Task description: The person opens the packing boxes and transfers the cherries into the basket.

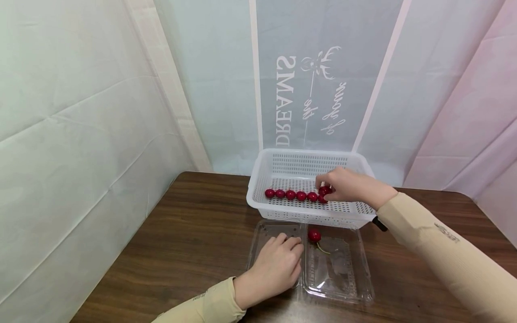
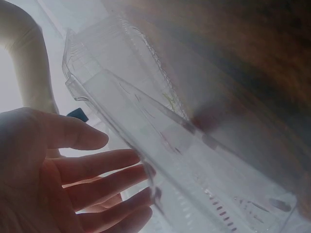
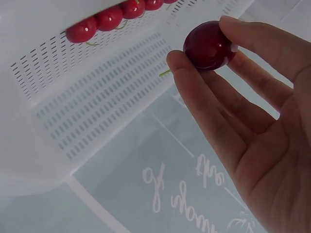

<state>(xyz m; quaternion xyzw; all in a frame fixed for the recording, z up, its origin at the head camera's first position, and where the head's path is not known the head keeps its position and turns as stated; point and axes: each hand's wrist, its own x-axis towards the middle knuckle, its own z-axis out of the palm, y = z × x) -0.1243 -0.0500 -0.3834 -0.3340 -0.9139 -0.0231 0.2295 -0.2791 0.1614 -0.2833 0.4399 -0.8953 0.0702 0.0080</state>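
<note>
My right hand [image 1: 341,184] reaches into a white perforated plastic basket [image 1: 252,190]. In the right wrist view, its thumb and fingertips pinch a dark red cherry [image 3: 206,46], a short green stem showing below. A row of several red cherries [image 1: 290,194] lies along the basket floor, its right end by the right fingertips. My left hand [image 1: 276,260] is over the left half of a clear plastic clamshell box [image 1: 365,278], fingers loosely extended. In the left wrist view its fingertips touch the box's edge. One stemmed cherry [image 1: 314,235] sits in the box's right half.
The basket stands at the back of a dark wooden table [image 1: 173,242], the clear box directly in front of it. A small black object [image 1: 379,224] lies by the basket's front right corner. Behind hangs a grey-blue curtain [image 1: 323,27] with mirrored white lettering.
</note>
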